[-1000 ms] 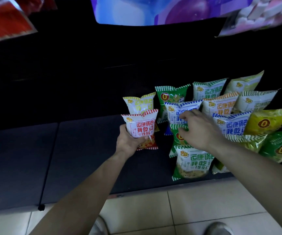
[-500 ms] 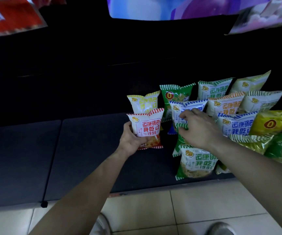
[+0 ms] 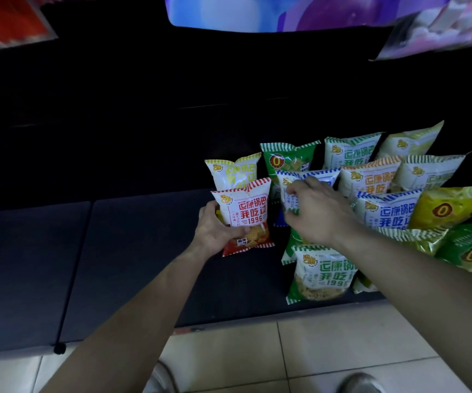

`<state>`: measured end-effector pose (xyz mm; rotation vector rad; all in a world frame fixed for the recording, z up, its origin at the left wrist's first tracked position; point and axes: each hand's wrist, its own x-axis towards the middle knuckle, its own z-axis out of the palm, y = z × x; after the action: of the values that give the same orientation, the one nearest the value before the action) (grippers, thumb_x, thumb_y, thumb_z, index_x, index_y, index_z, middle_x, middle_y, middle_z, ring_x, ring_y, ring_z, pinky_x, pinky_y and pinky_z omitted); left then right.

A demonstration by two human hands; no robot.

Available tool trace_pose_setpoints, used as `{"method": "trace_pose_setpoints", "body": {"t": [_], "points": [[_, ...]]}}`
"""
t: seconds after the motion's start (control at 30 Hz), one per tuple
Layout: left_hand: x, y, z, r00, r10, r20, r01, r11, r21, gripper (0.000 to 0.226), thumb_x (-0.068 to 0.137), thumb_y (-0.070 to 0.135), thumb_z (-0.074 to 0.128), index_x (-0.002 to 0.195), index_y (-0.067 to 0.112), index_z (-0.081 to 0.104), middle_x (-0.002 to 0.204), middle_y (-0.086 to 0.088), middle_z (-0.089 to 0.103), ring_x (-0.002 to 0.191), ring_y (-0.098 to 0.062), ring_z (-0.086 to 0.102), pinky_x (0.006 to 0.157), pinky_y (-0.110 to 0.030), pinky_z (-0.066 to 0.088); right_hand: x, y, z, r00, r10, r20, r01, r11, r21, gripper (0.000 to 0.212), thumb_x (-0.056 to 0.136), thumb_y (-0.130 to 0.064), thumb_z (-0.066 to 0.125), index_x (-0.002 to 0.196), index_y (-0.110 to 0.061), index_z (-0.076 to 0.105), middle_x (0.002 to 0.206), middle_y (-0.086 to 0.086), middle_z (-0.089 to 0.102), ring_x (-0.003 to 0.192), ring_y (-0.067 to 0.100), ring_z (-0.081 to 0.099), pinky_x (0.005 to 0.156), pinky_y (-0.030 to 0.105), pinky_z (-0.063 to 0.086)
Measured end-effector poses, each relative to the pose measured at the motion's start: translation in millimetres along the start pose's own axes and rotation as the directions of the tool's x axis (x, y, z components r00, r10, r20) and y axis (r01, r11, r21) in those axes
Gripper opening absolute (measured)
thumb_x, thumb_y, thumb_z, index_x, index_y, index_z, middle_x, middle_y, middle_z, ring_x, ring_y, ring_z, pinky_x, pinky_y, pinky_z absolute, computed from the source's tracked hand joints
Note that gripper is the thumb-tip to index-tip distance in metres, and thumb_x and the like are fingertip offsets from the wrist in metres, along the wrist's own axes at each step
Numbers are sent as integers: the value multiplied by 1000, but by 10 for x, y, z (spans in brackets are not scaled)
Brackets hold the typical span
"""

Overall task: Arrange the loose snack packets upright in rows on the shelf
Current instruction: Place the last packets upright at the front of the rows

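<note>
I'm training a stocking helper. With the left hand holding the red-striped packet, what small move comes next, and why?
Probably set the red-striped packet down upright in front of the yellow-striped packet, then ease the left hand off. It is vertical and lined up there, low over the shelf; the right hand grips the blue-striped packet.

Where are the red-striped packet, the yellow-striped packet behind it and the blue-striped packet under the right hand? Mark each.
red-striped packet (image 3: 250, 214), head view, white front panel with the red lettering.
yellow-striped packet (image 3: 233, 171), head view, upper front face.
blue-striped packet (image 3: 325, 175), head view, striped top seal.
</note>
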<state>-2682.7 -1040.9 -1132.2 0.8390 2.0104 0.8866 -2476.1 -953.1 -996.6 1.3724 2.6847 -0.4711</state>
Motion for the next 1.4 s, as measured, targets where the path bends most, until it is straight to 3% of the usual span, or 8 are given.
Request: {"method": "trace_pose_setpoints", "body": {"t": [0.27, 0.4, 0.53, 0.77, 0.97, 1.17, 1.3, 1.4], "points": [[-103, -39, -300, 999, 35, 39, -30, 993, -114, 99, 53, 59, 88, 136, 25, 46, 134, 6, 52, 120, -11, 54, 103, -37, 47, 522, -503, 56, 960, -216, 179, 253, 942, -222, 107, 67, -55, 81, 152, -22, 25, 152, 4, 31, 139, 26, 28, 115, 46, 24], [96, -61, -638, 997, -41, -65, 24, 968, -249, 64, 77, 57, 74, 129, 25, 54, 126, 7, 60, 115, -12, 57, 105, -42, 46, 691, -586, 291, 937, -140, 320, 234, 931, -279, 131, 58, -54, 88, 157, -21, 8, 160, 5, 21, 146, 28, 20, 118, 48, 17], [413, 87, -761, 992, -41, -119, 15, 976, -215, 58, 83, 45, 75, 131, 20, 54, 125, 1, 62, 115, -15, 59, 103, -40, 47, 753, -656, 464, 926, -94, 365, 228, 911, -345, 128, 53, -53, 90, 153, -20, 17, 152, 7, 33, 139, 28, 30, 111, 50, 26], [740, 420, -668, 998, -53, -36, 46, 981, -188, 87, 73, 43, 85, 141, 11, 41, 137, -3, 55, 119, -18, 55, 103, -39, 46, 812, -640, 535, 933, -189, 305, 298, 882, -364, 126, 49, -57, 90, 147, -16, 23, 143, 7, 39, 133, 27, 35, 108, 47, 25], [774, 554, -495, 996, -52, -77, 30, 965, -259, 73, 72, 36, 87, 126, 12, 43, 106, 5, 64, 87, 0, 57, 67, -21, 44, 719, -599, 573, 945, -266, 189, 321, 857, -402, 112, 51, -61, 87, 137, -16, 31, 133, 5, 50, 123, 25, 39, 99, 44, 25], [823, 571, -467, 976, -36, -214, -19, 968, -251, 51, 75, 22, 86, 109, 14, 48, 98, 3, 69, 88, -8, 64, 72, -16, 47, 708, -639, 509, 956, -277, 93, 289, 852, -436, 104, 52, -62, 87, 130, -16, 34, 125, 2, 54, 121, 25, 42, 98, 44, 26], [873, 535, -491, 973, -71, -222, -1, 951, -310, 39, 79, 29, 82, 103, 22, 53, 97, 5, 72, 95, -14, 67, 91, -37, 55, 700, -628, 506, 959, -276, 61, 273, 848, -455, 103, 53, -62, 86, 130, -16, 34, 125, 1, 55, 120, 26, 44, 98, 44, 28], [832, 550, -479, 977, -22, -213, -50, 945, -323, 38, 81, 23, 81, 107, 18, 54, 102, 2, 70, 98, -15, 66, 90, -34, 55, 714, -649, 533, 964, -258, 61, 257, 852, -457, 104, 55, -59, 87, 132, -15, 32, 127, 3, 54, 122, 27, 43, 99, 46, 29]]}}
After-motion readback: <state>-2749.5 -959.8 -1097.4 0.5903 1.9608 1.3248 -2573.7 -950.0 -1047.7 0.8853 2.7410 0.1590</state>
